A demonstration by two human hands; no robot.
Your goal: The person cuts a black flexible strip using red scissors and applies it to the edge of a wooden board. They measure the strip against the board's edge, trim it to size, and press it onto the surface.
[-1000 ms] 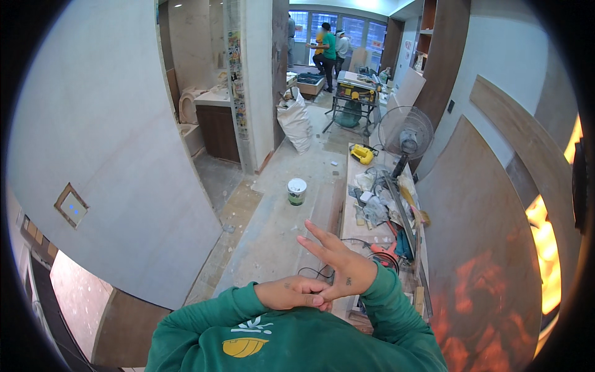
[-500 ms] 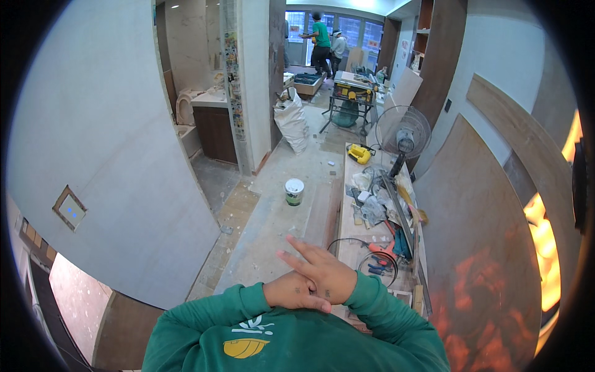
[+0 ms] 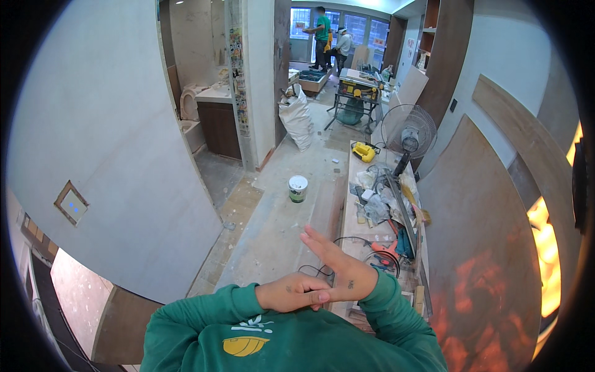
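Note:
In front of my chest, my left hand (image 3: 284, 294) and my right hand (image 3: 350, 278) touch each other. The left one is closed, its fingers curled against the base of the right hand by the thumb; part of them is hidden there. The fingers of my right hand are stretched out together, pointing up and to the left, and hold no tool. Both forearms are in green sleeves. Nearest to the right hand lies a bench (image 3: 370, 234) with an orange-red tool (image 3: 385, 249) and a coil of black cable (image 3: 396, 263).
A white bucket (image 3: 298, 189) stands on the floor ahead. Farther on are a white sack (image 3: 296, 121), a table saw (image 3: 358, 90) and two people near the windows. On and beside the bench are a yellow power tool (image 3: 364, 151) and a fan (image 3: 409, 133). A white panel (image 3: 111, 142) flanks the left.
My right hand has tilted more upright and shifted slightly right, its fingers drawn together. The left hand has slid a little left, still touching it. The far people have shifted their stance.

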